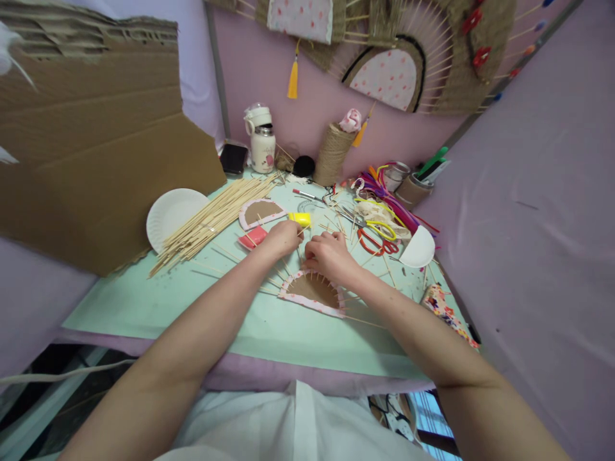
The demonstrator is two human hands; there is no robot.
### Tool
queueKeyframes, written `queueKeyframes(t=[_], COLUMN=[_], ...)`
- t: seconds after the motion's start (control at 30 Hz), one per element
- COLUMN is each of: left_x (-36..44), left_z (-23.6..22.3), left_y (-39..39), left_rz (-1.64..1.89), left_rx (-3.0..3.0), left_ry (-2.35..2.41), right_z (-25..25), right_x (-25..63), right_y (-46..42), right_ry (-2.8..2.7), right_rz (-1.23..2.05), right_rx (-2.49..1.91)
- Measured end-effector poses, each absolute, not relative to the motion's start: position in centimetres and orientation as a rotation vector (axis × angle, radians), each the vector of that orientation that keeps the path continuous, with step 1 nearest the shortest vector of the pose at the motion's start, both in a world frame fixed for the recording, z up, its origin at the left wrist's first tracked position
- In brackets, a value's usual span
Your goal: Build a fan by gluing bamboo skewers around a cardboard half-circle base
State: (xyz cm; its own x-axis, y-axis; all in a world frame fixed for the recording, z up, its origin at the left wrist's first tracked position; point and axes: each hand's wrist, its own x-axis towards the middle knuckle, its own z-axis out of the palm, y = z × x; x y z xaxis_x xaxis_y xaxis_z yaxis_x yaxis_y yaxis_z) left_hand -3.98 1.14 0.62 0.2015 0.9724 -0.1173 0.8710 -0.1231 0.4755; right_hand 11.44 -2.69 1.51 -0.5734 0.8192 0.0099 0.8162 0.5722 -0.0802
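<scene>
A half-round cardboard piece [313,291] edged in pink fabric lies on the pale green table [158,301], with thin bamboo sticks fanning out from its curved edge. My right hand [327,256] rests on its far rim, fingers curled and pressed on the sticks. My left hand [283,238] sits just to the left, fingers pinched around a thin stick. A yellow glue bottle [300,219] lies right behind my left hand. A second half-round piece [262,212] and a pink object [253,237] lie further left.
A heap of bamboo sticks [211,221] crosses a white paper plate [168,214]. A large cardboard sheet [96,147] leans at left. Scissors [377,240], pipe cleaners [394,202], a half plate [418,248], a twine roll [331,153] and a flask [262,144] stand behind.
</scene>
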Motion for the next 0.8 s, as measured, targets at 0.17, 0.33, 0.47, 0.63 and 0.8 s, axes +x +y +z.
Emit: queueKeyframes(t=[0.17,0.33,0.47,0.63,0.8], left_x=[-4.0,-4.06,-4.07,-4.02,-4.05], left_z=[0.59,0.47,0.41,0.45,0.45], left_y=[1.13,1.18,1.19,1.2,1.28], left_rz=[0.311,0.316,0.316,0.306,0.301], left_rx=[2.045,2.053,2.056,2.052,2.054], left_ry=[1.712,1.708,1.709,1.713,1.714], right_z=[1.3,1.38,1.55,1.44,1.22], right_x=[11.5,11.44,11.35,11.43,11.53], right_y=[-2.6,-2.65,-2.75,-2.71,-2.6], right_ry=[-2.741,-2.739,-2.745,-2.742,-2.733], right_rz=[0.106,0.109,0.118,0.121,0.114], right_rx=[-1.426,-1.424,-1.446,-1.434,-1.416])
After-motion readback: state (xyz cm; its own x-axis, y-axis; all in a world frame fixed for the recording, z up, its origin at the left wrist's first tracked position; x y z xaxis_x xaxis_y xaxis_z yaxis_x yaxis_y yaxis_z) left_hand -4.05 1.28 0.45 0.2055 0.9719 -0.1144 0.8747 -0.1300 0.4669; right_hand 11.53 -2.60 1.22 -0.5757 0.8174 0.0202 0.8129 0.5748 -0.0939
